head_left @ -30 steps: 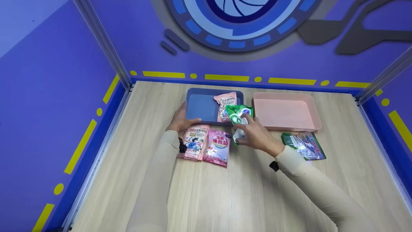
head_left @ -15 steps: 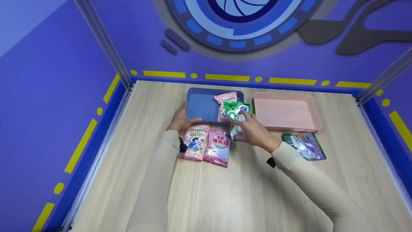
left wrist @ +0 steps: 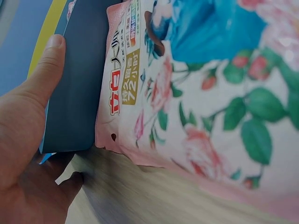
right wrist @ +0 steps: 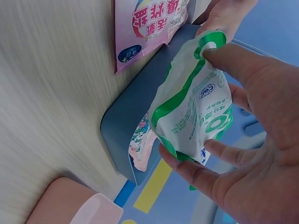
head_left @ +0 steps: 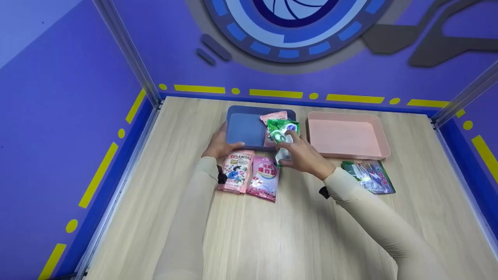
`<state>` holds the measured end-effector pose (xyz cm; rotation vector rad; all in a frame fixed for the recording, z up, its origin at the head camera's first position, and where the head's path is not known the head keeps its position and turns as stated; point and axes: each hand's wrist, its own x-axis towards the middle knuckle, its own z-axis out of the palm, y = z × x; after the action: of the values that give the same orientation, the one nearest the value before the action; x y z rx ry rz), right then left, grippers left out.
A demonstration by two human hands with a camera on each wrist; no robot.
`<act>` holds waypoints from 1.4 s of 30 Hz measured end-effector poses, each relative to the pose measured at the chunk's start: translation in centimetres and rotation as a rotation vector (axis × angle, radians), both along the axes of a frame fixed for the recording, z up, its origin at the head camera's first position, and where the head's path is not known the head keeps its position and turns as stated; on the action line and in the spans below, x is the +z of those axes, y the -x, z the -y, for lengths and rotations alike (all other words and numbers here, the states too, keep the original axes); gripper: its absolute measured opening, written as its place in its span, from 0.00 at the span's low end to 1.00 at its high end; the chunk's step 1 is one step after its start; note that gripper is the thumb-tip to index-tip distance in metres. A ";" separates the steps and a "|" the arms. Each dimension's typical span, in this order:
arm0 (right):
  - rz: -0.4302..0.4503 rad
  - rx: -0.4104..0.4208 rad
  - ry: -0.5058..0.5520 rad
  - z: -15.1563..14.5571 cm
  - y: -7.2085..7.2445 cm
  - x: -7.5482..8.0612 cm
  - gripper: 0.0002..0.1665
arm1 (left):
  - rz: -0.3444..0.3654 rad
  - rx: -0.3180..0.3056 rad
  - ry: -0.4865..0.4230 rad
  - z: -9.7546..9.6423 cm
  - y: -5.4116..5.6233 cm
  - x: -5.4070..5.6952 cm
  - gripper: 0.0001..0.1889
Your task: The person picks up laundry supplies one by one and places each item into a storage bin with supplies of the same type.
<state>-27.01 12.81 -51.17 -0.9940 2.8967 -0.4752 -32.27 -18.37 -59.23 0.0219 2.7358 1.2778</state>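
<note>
I see two pink packets nearest; past them the right hand pinches the green-and-white pouch; the left hand grips the blue tray at near left. The pouch has shifted left and farther; it now overhangs the tray's right part, unreleased.

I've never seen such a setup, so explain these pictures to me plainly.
There is no machine here, only a person working. The wide view comes from a camera worn on the head, looking forward and down; the two close views come from cameras on the wrists. On the wooden table stand a blue tray, with a pink floral packet inside, and a pink tray. Before the blue tray are a floral pouch and a pink bag; before the pink tray, a green-edged packet. The bare left hand grips the blue tray at its near left corner; the bare right hand holds a green-and-white packet over that tray's near edge.
</note>
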 end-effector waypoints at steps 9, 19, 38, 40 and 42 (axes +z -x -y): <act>-0.023 0.028 0.009 0.5 0.7 -0.2 0.27 | 0.029 0.019 -0.011 -0.1 -0.2 0.1 0.61; -0.008 0.030 0.036 0.9 1.8 -0.1 0.23 | 0.041 0.041 -0.050 -0.2 -0.3 0.3 0.62; -0.008 0.057 0.018 1.9 3.7 -0.3 0.23 | 0.022 0.031 -0.031 -0.2 -0.2 0.2 0.62; -0.014 0.067 0.022 2.0 3.9 -0.4 0.23 | 0.024 0.038 -0.045 -0.2 -0.2 0.2 0.62; -0.016 0.074 0.024 2.1 4.1 -0.5 0.24 | 0.029 0.046 -0.058 -0.2 -0.3 0.2 0.62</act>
<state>-31.15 10.75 -51.71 -1.1085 2.8624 -0.5008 -32.01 -18.14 -58.98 -0.0539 2.6896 1.3580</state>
